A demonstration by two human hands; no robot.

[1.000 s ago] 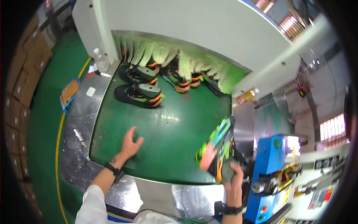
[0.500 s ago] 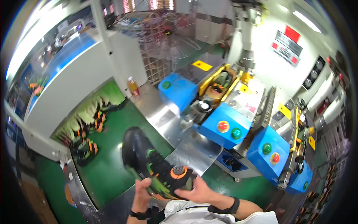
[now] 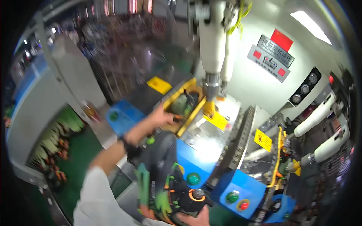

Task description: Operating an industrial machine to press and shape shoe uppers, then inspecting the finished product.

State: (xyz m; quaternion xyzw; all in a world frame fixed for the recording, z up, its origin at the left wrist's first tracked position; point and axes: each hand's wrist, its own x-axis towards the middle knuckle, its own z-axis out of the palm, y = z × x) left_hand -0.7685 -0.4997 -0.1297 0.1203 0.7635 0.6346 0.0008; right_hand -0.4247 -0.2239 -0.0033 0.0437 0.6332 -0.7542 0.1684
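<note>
A black high-top shoe (image 3: pixel 158 184) with green and orange trim and an orange-ringed dial stands toe-up, close in front of me. My right hand (image 3: pixel 196 218) grips it near the heel and dial, partly cut off by the lower edge. My left hand (image 3: pixel 161 117) reaches past the toe to a yellow-edged machine slot (image 3: pixel 184 128), its thumb and finger apart. Within that slot sits another shoe (image 3: pixel 181 105), dark and greenish. The left fingertips are at the near end of this second shoe; blur hides whether they touch it.
A white press arm with a yellow tip (image 3: pixel 208 107) hangs beside the slot. Blue control boxes (image 3: pixel 241 192) with green and red buttons line the front. A second station (image 3: pixel 279 162) lies to the right. At left, several shoes (image 3: pixel 56 165) are by a green-curtained machine opening.
My left hand has let go of the held shoe and moved up to the machine slot. The shoe has turned toe-up in my right hand. My view has shifted right, nearer the machine.
</note>
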